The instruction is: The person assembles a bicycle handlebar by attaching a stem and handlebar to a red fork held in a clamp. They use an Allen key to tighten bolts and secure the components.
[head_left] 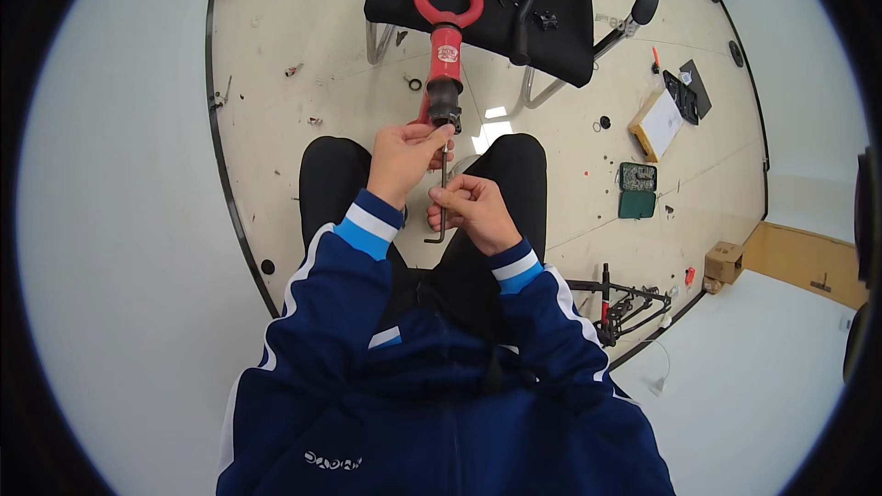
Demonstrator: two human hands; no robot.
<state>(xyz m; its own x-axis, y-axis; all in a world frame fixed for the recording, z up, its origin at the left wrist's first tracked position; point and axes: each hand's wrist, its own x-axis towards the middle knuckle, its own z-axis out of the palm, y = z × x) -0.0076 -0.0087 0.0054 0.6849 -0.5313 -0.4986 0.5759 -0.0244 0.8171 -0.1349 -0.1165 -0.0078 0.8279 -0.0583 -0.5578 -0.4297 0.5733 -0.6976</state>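
I judge a bolt-turning step: my left hand point(404, 158) pinches the red fork's point(445, 46) black end above my knees, my right hand point(470, 211) clamps the L-shaped hex key point(442, 202) seated there, and the next turn calls for steady alignment.

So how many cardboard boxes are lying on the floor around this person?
2. A flat cardboard box lies on the floor to the person's upper right, beside the chair; a small brown cardboard box sits further right, near the floor's edge. Others may be hidden.

Bright even light, sharp centre, fisheye-bent edges (dark corners)
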